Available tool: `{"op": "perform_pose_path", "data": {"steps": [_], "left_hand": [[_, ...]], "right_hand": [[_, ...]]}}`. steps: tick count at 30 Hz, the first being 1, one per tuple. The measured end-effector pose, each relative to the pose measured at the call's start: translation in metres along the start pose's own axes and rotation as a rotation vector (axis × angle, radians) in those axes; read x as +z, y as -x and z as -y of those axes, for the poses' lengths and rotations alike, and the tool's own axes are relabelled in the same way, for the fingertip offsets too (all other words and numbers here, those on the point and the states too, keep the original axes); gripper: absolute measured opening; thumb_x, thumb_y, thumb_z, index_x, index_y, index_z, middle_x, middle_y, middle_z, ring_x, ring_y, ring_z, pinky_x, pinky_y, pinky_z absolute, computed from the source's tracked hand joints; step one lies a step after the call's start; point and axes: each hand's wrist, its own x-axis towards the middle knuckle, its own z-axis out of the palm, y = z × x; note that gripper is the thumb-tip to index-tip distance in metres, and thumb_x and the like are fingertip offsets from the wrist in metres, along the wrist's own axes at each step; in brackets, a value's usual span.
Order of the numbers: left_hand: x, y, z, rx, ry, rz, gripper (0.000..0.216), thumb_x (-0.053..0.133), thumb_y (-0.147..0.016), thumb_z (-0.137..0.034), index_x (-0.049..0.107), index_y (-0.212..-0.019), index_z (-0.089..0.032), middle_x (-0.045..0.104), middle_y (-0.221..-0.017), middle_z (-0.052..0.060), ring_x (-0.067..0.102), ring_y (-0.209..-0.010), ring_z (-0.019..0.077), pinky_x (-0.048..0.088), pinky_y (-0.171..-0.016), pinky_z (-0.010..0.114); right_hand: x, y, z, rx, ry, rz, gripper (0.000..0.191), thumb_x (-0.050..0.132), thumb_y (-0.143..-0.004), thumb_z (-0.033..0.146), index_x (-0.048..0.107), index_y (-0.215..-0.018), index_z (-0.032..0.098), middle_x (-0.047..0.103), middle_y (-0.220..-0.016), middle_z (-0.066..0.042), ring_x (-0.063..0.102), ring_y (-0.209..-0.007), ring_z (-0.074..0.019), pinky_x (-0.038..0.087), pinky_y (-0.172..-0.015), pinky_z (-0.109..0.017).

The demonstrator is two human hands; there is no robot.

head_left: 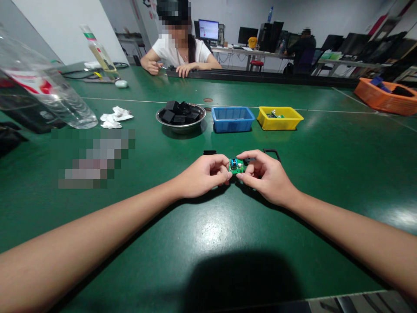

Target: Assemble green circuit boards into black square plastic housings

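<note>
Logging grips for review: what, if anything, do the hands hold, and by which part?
The left hand holds the board by its left end; the right hand is at its right end, its grip unclear.

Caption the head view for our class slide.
Left hand and right hand hold a green circuit board before a metal bowl of black parts, a blue bin and a yellow bin.

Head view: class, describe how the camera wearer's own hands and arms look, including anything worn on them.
The left hand and right hand are ungloved, with no ring visible. The left forearm and right forearm are bare to the picture's edges: no sleeve, watch, bracelet or marking shows.
</note>
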Motion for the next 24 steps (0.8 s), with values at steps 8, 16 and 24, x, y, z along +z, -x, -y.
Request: {"op": "perform_pose_path", "data": {"steps": [8,16,24], "left_hand": [[-0.0002,-0.0004,0.0016,0.01,-0.007,0.002,0.017,0.066,-0.087,-0.031,0.06,-0.09,-0.014,0.065,-0.07,0.001,0.057,-0.062,0.0104,0.046,-0.058,0.021],[0.0001,-0.0011,0.0012,0.009,-0.019,0.0,0.018,0.066,-0.088,-0.031,0.06,-0.089,-0.014,0.067,-0.071,0.001,0.058,-0.063,0.0108,0.047,-0.058,0.021],[-0.0002,-0.0004,0.001,0.005,-0.01,0.003,0.018,0.066,-0.088,-0.032,0.06,-0.089,-0.015,0.066,-0.071,0.001,0.059,-0.063,0.0112,0.046,-0.059,0.022]], "right_hand": [[-0.0001,0.0,-0.0006,-0.01,0.012,-0.001,0.036,0.074,-0.084,0.026,0.063,-0.117,0.019,0.056,-0.06,0.008,0.049,-0.051,-0.0093,0.04,-0.052,-0.024],[0.0004,0.0003,-0.0005,-0.007,0.006,-0.002,0.036,0.074,-0.084,0.026,0.063,-0.117,0.019,0.055,-0.06,0.008,0.049,-0.051,-0.0092,0.039,-0.052,-0.024],[0.0004,0.0003,0.0008,-0.002,0.01,-0.006,0.035,0.074,-0.084,0.026,0.063,-0.116,0.018,0.055,-0.06,0.008,0.049,-0.051,-0.0093,0.04,-0.052,-0.024]]}}
